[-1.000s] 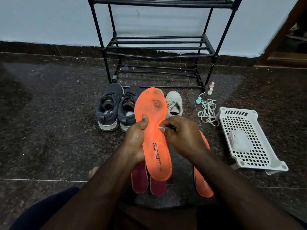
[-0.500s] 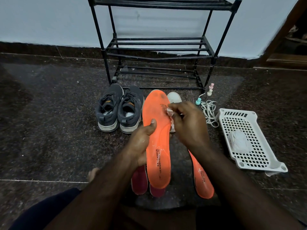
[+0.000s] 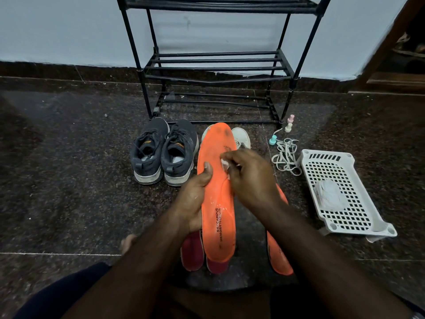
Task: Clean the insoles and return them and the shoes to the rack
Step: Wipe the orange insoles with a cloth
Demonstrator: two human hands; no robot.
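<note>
My left hand (image 3: 195, 196) grips an orange insole (image 3: 216, 203) by its left edge, thumb on top, holding it up lengthwise. Against the insole's upper half my right hand (image 3: 249, 178) pinches a small white wipe (image 3: 225, 162). A dark smudge marks the insole near its toe. A second orange insole (image 3: 278, 254) lies on the floor under my right forearm. Two maroon insoles (image 3: 192, 252) lie below the held one. A grey pair of shoes (image 3: 164, 150) stands left; a white shoe (image 3: 241, 137) shows behind the insole. The black rack (image 3: 216, 65) stands against the wall.
A white perforated plastic basket (image 3: 342, 192) with a white wad inside lies on the floor at right. White laces (image 3: 286, 157) and small pastel pegs (image 3: 288, 125) lie beside the rack's right leg. The floor is dark speckled stone.
My right hand first slid the wipe up the insole toward the toe, then came back down a little. The insole has shifted slightly right in my left hand.
</note>
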